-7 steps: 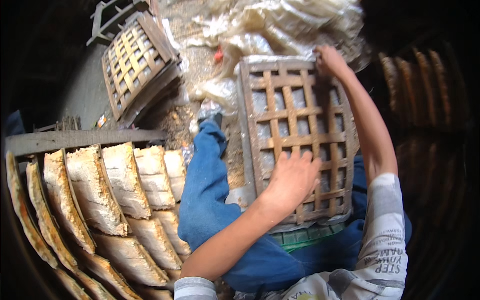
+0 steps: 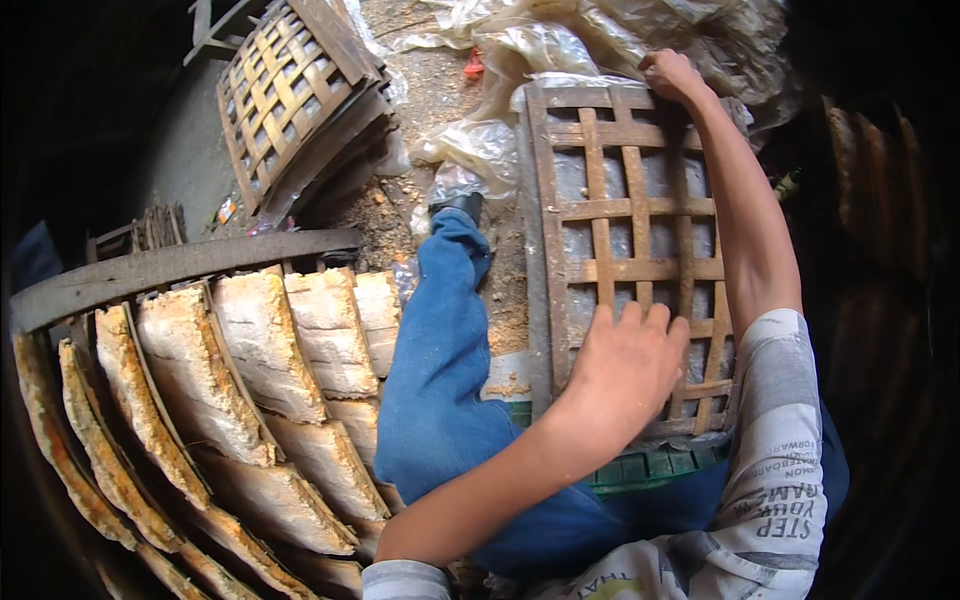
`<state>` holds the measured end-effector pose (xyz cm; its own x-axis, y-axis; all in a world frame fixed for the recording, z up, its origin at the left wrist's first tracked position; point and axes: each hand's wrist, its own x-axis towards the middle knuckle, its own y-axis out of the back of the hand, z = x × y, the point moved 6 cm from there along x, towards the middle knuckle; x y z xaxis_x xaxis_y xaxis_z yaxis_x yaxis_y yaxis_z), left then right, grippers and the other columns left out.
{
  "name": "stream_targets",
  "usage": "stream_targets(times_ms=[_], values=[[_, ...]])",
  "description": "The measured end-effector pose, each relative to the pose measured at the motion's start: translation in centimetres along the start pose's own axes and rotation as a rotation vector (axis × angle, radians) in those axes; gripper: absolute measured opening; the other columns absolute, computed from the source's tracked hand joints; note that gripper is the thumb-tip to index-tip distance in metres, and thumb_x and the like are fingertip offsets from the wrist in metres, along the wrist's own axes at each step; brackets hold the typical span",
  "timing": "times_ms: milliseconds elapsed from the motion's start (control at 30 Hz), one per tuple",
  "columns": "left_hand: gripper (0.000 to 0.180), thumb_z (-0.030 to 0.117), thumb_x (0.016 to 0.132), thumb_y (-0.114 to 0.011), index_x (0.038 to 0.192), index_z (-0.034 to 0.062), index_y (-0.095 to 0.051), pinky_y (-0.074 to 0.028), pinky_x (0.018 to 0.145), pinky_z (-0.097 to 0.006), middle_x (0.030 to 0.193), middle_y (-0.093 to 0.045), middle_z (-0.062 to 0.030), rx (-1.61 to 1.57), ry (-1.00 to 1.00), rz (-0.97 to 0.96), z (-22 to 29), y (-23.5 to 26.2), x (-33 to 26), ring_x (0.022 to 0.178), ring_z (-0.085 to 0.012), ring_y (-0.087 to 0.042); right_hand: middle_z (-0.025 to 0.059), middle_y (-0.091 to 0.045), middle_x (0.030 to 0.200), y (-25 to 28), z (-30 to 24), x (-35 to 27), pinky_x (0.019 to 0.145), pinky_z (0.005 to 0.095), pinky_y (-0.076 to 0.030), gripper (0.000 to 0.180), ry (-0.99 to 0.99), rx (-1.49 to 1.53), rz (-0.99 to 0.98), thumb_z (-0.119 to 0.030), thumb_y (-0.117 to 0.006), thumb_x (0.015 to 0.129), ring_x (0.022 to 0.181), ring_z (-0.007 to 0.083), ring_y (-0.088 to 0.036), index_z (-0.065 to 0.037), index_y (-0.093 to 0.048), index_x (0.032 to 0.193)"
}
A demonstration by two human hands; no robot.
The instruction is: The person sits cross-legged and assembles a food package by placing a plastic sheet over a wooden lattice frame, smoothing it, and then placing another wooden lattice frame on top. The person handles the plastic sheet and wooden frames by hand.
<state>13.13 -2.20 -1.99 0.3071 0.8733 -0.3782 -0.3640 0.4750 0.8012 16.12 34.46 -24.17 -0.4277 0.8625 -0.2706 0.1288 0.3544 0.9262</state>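
Observation:
A wooden lattice tray of woven slats in a dark frame lies in front of me, with clear plastic showing through its gaps. My left hand rests on the near part of the lattice, its fingers spread. At the tray's far edge my right hand is closed, its curled fingers pinching the clear plastic sheet that runs under and beyond the tray. The right fingertips are partly hidden. Beneath the near end shows a green ribbed plastic crate.
At the left, racks hold several boards of crumbly whitish-orange cakes under a wooden beam. Another stack of lattice trays stands at the far left. Crumpled plastic lies at the back. More boards stand in shadow at the right.
The whole view has shifted, so the tray and both hands sit further right and higher in the picture. Both hands keep their places on the tray and at its far edge.

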Motion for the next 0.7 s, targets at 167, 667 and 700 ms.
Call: stream_targets(times_ms=[167,667,700], values=[[0.037,0.027,0.088,-0.070,0.118,0.0067,-0.061,-0.044,0.085,-0.040,0.103,-0.060,-0.0083,-0.032,-0.051,0.052,-0.2,0.8,0.6,0.100,-0.0246,-0.060,0.0251,-0.069,0.113,-2.0,6.5,5.0,0.096,0.0447,-0.052,0.032,-0.022,-0.184,-0.113,-0.023,-0.059,0.084,0.110,0.0375,-0.067,-0.002,-0.074,0.104],[0.037,0.027,0.091,-0.067,0.122,0.0064,-0.064,-0.053,0.088,-0.047,0.108,-0.067,-0.0160,-0.131,-0.162,0.287,0.1,4.0,0.9,0.099,-0.0369,-0.066,0.0196,-0.071,0.114,40.7,-1.9,-12.4,0.088,0.0339,-0.054,0.040,0.237,0.022,0.771,-0.014,-0.061,0.086,0.102,0.0268,-0.068,-0.007,-0.068,0.125],[0.037,0.027,0.091,-0.067,0.122,0.0069,-0.064,-0.053,0.088,-0.046,0.108,-0.067,-0.0158,-0.130,-0.181,0.311,0.5,4.2,0.9,0.099,-0.0367,-0.066,0.0199,-0.070,0.113,42.4,-1.6,-13.6,0.087,0.0346,-0.054,0.041,0.259,-0.072,0.837,-0.014,-0.062,0.085,0.101,0.0271,-0.068,-0.007,-0.068,0.125]])
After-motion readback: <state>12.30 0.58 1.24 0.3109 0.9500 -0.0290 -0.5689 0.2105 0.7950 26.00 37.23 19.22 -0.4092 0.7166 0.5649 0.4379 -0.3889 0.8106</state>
